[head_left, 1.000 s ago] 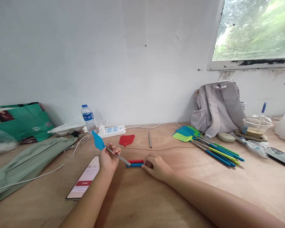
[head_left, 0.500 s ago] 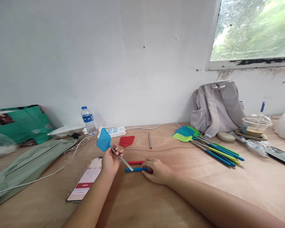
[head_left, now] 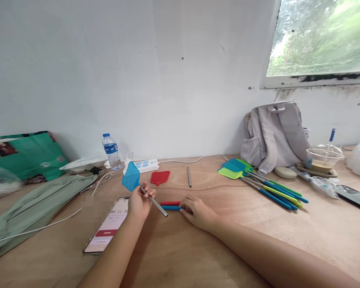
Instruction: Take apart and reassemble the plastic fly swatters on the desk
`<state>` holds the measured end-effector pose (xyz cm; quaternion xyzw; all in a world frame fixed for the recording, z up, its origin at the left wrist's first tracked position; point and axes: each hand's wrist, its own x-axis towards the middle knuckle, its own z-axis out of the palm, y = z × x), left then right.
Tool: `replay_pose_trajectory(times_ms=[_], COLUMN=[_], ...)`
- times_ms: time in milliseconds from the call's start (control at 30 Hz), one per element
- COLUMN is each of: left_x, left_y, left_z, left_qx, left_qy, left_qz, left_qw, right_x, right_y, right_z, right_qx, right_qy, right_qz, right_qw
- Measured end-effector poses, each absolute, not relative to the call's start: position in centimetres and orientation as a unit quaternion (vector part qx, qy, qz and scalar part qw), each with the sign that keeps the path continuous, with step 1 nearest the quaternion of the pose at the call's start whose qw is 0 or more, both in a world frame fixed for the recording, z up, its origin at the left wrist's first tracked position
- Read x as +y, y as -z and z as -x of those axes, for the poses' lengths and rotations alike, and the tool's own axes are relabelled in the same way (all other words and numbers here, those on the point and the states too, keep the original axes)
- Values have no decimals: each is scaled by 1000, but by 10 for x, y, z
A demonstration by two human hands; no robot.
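My left hand (head_left: 141, 200) is closed around the metal rod of a fly swatter with a blue mesh head (head_left: 131, 176); the rod's bare lower end points down to the right. On the table, my right hand (head_left: 196, 210) has its fingers curled over the right end of a blue handle (head_left: 171, 208), hiding that end. Right behind the blue handle lies a red handle (head_left: 170, 203), its right end also covered by the fingers. Farther back are a red swatter head (head_left: 160, 177) and a loose metal rod (head_left: 189, 177).
Several assembled fly swatters (head_left: 270, 190) are piled at the right, before a grey backpack (head_left: 276, 136). A phone (head_left: 111, 228) lies beside my left forearm. Behind stand a water bottle (head_left: 111, 152) and a power strip (head_left: 144, 165). A plastic cup (head_left: 324, 156) stands far right.
The blue handle has shifted away from me, up against the red handle, with my right hand moving along. My left hand and the blue-headed swatter have stayed nearly still.
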<state>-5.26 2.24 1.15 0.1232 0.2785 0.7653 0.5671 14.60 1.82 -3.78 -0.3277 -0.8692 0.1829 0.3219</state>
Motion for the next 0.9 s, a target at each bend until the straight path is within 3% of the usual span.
replay_pose_trajectory(times_ms=[900], left_x=[20], left_y=[-13], left_z=[51], left_qx=[302], left_qy=[-708], left_qz=[-158], left_qw=[619], right_x=[16], right_y=[35], right_z=[-148], right_qx=[-846], right_qy=[-212], right_qz=[344], right_qw=[348])
